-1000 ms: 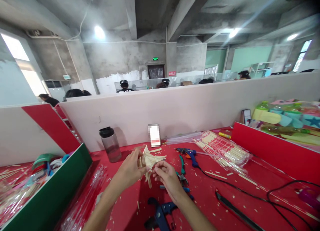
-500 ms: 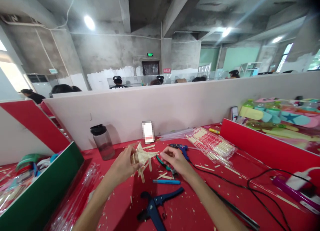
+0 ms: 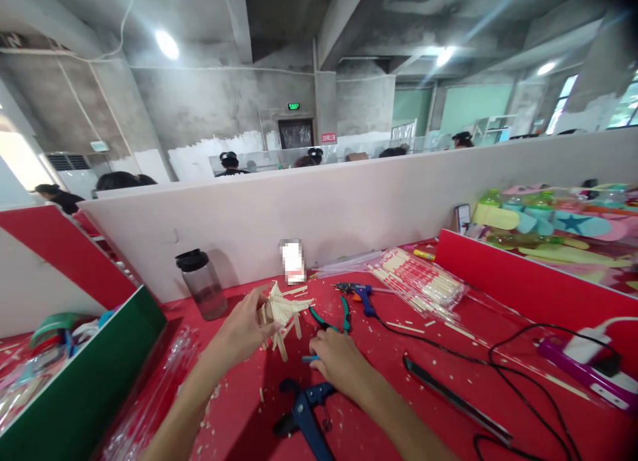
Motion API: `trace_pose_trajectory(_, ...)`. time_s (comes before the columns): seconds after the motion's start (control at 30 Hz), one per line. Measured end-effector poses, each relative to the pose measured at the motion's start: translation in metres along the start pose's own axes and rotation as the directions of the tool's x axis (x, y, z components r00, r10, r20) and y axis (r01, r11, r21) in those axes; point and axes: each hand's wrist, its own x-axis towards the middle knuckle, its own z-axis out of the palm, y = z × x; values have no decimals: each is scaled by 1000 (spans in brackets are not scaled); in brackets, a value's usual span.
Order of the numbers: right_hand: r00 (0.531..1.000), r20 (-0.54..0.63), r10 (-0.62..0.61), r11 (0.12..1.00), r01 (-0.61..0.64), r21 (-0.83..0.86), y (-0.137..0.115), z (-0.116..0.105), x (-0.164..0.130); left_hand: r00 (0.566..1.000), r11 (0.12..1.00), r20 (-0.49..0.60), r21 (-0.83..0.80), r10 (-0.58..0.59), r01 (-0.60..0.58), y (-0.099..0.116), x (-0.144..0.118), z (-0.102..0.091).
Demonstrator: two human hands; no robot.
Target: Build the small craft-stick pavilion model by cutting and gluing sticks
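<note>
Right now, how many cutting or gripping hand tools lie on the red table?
2. Green-handled pliers lie just beyond the right hand; a blue-handled cutter lies nearer the camera. More may be hidden under the arms.

**A:** so what kind of place is this? someone's garage?

**B:** nah, looks like a factory-style craft workshop. Bare concrete ceiling with beams (image 3: pixel 319 22) across the top of the frame, half-painted walls, a green exit sign (image 3: pixel 294 106) over a door at upper centre. Long white partition (image 3: pixel 349 208) cuts across the middle, and heads of other people (image 3: pixel 229 161) poke up behind it, row after row.

**A:** and the bench itself?

**B:** red worktable (image 3: pixel 399 394) along the bottom, littered with wood chips. Glue gun (image 3: pixel 356 291), pliers (image 3: pixel 331 318), blue cutter (image 3: pixel 304 414), bagged wooden sticks (image 3: pixel 419 285) right of centre, power strip (image 3: pixel 588 368) at lower right. Neighbouring stations on both sides are piled with craft stuff.
</note>
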Motion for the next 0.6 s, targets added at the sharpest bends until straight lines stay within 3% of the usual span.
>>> trace_pose_trajectory(0.17,999,-11,-39,995,38,-89,2,-1,-5,1000,1000,3,4,3,-3,6,-2,-2)
trace_pose_trajectory(0.37,992,-68,-111,994,112,6,7,-6,-12,999,999,28,10,-45,44,13,-4,-6)
trace_pose_trajectory(0.6,999,15,-52,988,53,-146,2,1,-7,998,999,34,9,-43,43,17,-5,-8)
